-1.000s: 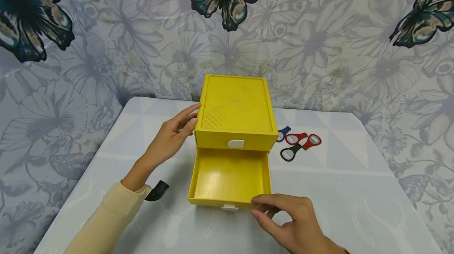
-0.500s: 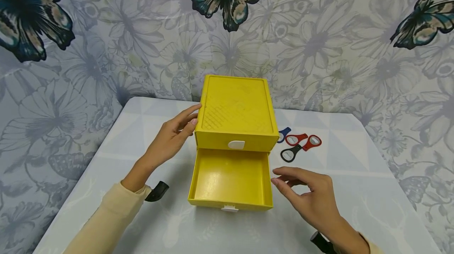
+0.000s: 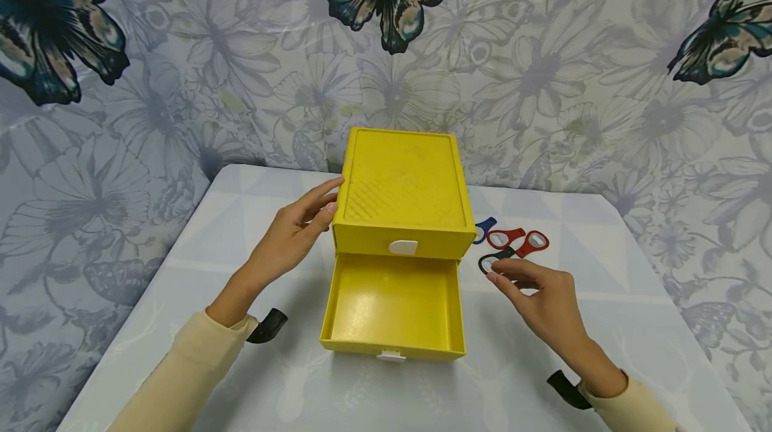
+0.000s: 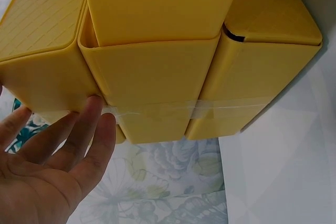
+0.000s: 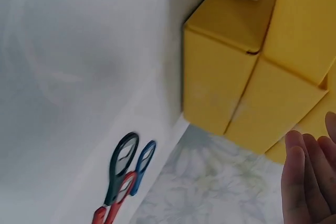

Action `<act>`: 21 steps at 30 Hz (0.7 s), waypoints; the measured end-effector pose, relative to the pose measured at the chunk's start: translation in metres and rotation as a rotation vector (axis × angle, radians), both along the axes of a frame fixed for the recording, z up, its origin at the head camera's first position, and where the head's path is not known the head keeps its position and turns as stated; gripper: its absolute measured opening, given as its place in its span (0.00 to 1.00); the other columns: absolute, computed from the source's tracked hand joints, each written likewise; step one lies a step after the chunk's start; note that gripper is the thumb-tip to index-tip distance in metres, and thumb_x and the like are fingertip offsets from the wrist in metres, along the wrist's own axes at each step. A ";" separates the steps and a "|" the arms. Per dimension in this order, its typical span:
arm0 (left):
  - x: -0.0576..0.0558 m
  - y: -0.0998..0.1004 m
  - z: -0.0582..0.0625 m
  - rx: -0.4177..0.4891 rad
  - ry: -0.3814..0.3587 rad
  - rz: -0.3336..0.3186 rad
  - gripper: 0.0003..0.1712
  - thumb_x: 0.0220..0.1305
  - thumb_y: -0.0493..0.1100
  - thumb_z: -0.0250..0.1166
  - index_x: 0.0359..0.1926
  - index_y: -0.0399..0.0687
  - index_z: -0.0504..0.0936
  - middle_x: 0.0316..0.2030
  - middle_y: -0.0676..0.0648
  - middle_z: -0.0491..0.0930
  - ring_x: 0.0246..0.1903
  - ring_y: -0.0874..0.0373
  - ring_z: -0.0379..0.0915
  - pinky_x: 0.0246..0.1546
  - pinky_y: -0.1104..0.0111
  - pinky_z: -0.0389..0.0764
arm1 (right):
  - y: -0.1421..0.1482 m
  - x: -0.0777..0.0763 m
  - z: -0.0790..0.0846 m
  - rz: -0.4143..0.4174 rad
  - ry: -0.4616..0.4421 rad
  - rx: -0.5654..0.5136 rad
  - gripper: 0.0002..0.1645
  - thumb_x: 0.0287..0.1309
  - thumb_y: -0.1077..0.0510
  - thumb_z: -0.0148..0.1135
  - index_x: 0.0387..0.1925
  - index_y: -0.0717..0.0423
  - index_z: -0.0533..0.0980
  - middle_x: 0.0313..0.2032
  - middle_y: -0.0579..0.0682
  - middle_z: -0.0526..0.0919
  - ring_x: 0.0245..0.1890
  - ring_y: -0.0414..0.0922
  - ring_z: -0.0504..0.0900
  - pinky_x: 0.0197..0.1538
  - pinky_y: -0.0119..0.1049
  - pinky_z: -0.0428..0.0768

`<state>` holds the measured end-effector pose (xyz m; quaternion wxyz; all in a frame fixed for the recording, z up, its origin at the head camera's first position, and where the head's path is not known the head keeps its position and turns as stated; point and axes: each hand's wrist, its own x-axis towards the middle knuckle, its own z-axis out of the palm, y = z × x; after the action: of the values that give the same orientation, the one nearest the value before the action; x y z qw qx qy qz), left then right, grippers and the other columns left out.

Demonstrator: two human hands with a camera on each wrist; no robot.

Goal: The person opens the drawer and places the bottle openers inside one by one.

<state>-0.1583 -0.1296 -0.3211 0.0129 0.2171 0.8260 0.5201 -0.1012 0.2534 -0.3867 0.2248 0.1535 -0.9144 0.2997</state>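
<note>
A yellow drawer unit stands on the table with its middle drawer pulled out; the visible drawer floor is bare. My left hand touches the unit's left side with spread fingertips, near the top tier in the left wrist view. To the right lie small flat ring-headed tools with short handles: a black one, a blue one and two red ones. My right hand hovers by them, thumb and forefinger overlapping the black one's edge in the head view. Its fingers are loosely bent, holding nothing.
The white patterned table backs onto a floral wall covering with butterflies. White knobs sit on the top drawer front and the pulled-out drawer's front. Clear tape runs across the tiers. Black camera parts stick out at the wrists.
My right hand has left the pulled-out drawer's front right corner and moved back and right to the ring-headed tools. The left hand, unit and drawer have stayed in place.
</note>
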 end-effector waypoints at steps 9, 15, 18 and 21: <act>0.000 0.001 0.001 0.001 -0.004 -0.009 0.27 0.73 0.48 0.48 0.71 0.63 0.57 0.64 0.45 0.68 0.55 0.52 0.74 0.50 0.56 0.79 | 0.032 -0.026 -0.020 -0.005 -0.095 0.043 0.14 0.46 0.56 0.73 0.38 0.42 0.83 0.33 0.40 0.87 0.33 0.25 0.80 0.35 0.19 0.79; 0.000 0.001 0.001 -0.005 -0.006 -0.002 0.27 0.73 0.48 0.48 0.71 0.63 0.57 0.64 0.46 0.68 0.55 0.53 0.75 0.50 0.57 0.79 | 0.060 -0.053 -0.030 0.086 -0.202 0.135 0.17 0.46 0.57 0.73 0.41 0.47 0.83 0.35 0.44 0.87 0.33 0.38 0.82 0.35 0.28 0.82; 0.000 0.001 0.001 -0.001 -0.007 -0.007 0.27 0.73 0.48 0.48 0.71 0.63 0.57 0.64 0.46 0.68 0.55 0.53 0.74 0.50 0.57 0.79 | 0.074 -0.065 -0.035 0.125 -0.262 0.173 0.18 0.46 0.57 0.72 0.43 0.48 0.82 0.37 0.46 0.86 0.35 0.43 0.82 0.36 0.33 0.84; 0.000 0.001 0.001 0.000 -0.009 -0.012 0.27 0.73 0.48 0.48 0.71 0.63 0.57 0.64 0.47 0.68 0.56 0.54 0.74 0.51 0.58 0.79 | 0.084 -0.076 -0.040 0.142 -0.328 0.202 0.18 0.48 0.55 0.71 0.44 0.49 0.82 0.39 0.47 0.85 0.38 0.48 0.81 0.39 0.40 0.84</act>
<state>-0.1588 -0.1289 -0.3199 0.0197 0.2197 0.8247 0.5208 -0.1773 0.3370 -0.4264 0.0346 0.1884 -0.9510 0.2426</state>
